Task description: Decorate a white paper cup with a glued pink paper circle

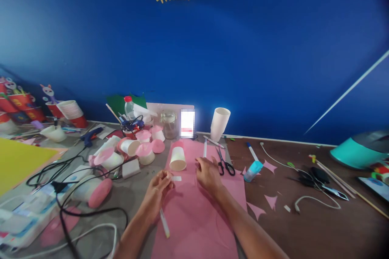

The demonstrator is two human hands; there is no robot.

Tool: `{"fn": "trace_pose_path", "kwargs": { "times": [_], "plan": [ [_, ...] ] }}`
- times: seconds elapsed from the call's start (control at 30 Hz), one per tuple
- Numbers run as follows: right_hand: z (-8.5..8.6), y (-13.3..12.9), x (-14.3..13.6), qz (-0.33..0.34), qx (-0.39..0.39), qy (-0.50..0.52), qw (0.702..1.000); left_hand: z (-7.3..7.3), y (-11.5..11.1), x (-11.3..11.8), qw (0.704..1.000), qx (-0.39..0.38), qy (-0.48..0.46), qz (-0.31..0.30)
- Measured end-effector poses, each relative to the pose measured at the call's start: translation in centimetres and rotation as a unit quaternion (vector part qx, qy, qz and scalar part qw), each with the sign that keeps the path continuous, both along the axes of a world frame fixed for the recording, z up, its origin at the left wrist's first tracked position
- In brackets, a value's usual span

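Observation:
Pinched between the thumb and fingers of my left hand (159,186) is a small white strip (176,178), paper or tape, over the pink sheet (200,218). My right hand (209,175) hovers low over the same sheet, fingers loosely bent and apart, with nothing visible in them. Between and beyond the hands lies a white paper cup (178,159) on its side, its mouth toward me. Black-handled scissors (225,166) lie just right of my right hand. Below my left wrist is a white pen (164,223).
Left of the sheet are several cups with pink paper (145,153), a blue glue gun (91,135) and tangled black cables (62,200). A stack of white cups (220,123) stands behind. To the right lie a blue-capped bottle (253,170), pink scraps (270,201) and a white cable (316,197).

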State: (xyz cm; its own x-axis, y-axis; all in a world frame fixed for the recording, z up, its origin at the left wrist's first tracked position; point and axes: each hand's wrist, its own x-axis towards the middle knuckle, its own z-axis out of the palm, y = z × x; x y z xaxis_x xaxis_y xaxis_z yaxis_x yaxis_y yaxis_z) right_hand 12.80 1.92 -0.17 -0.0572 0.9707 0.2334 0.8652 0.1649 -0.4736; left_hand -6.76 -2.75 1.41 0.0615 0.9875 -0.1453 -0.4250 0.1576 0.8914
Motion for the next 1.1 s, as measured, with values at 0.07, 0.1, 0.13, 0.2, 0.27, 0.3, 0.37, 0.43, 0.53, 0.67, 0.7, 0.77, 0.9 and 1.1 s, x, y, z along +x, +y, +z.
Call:
{"fn": "trace_pose_path", "kwargs": {
  "times": [0.07,0.1,0.13,0.2,0.27,0.3,0.37,0.43,0.53,0.67,0.7,0.77,0.9,1.1],
  "plan": [
    [0.3,-0.1,0.0,0.009,-0.003,0.01,1.0,-0.1,0.0,0.0,1.0,-0.003,-0.002,0.002],
    [0.4,-0.1,0.1,0.011,-0.005,0.016,1.0,-0.1,0.0,0.0,1.0,-0.004,-0.004,0.003],
    [0.6,-0.1,0.1,0.013,-0.009,0.022,1.0,-0.1,0.0,0.0,1.0,-0.006,-0.007,0.004],
    [0.8,-0.1,0.1,0.026,-0.021,0.037,0.999,0.0,-0.1,0.1,1.0,-0.009,-0.013,0.006],
    [0.8,-0.1,-0.1,0.038,-0.024,0.046,0.998,0.1,-0.1,0.1,1.0,-0.013,-0.016,0.006],
    [0.9,-0.2,-0.2,0.038,-0.018,0.049,0.998,0.2,-0.1,0.1,1.0,-0.014,-0.017,0.006],
    [1.0,-0.3,-0.5,0.022,0.011,0.071,0.997,0.3,-0.1,0.2,1.0,-0.016,-0.017,0.011],
    [1.3,-0.5,-0.7,0.0,0.043,0.105,0.994,0.3,-0.1,0.1,1.0,-0.017,-0.017,0.019],
    [2.3,-1.0,-1.2,0.028,0.043,0.177,0.983,0.2,0.0,0.2,0.999,-0.011,0.003,0.035],
    [3.3,-2.1,-2.3,0.135,-0.046,0.336,0.931,0.3,0.1,0.4,0.996,0.018,0.064,0.057],
    [3.4,-2.3,-2.7,0.145,-0.062,0.36,0.919,0.3,0.1,0.4,0.995,0.027,0.077,0.057],
    [3.2,-2.7,-3.4,0.165,-0.094,0.393,0.9,0.2,0.1,0.5,0.993,0.042,0.1,0.051],
    [2.5,-3.1,-4.4,0.168,-0.106,0.4,0.895,-0.3,0.2,0.4,0.985,0.059,0.156,0.041],
    [2.3,-3.5,-4.5,0.118,0.051,0.301,0.945,-1.3,0.3,0.5,0.978,0.057,0.202,0.005]
  ]
}}
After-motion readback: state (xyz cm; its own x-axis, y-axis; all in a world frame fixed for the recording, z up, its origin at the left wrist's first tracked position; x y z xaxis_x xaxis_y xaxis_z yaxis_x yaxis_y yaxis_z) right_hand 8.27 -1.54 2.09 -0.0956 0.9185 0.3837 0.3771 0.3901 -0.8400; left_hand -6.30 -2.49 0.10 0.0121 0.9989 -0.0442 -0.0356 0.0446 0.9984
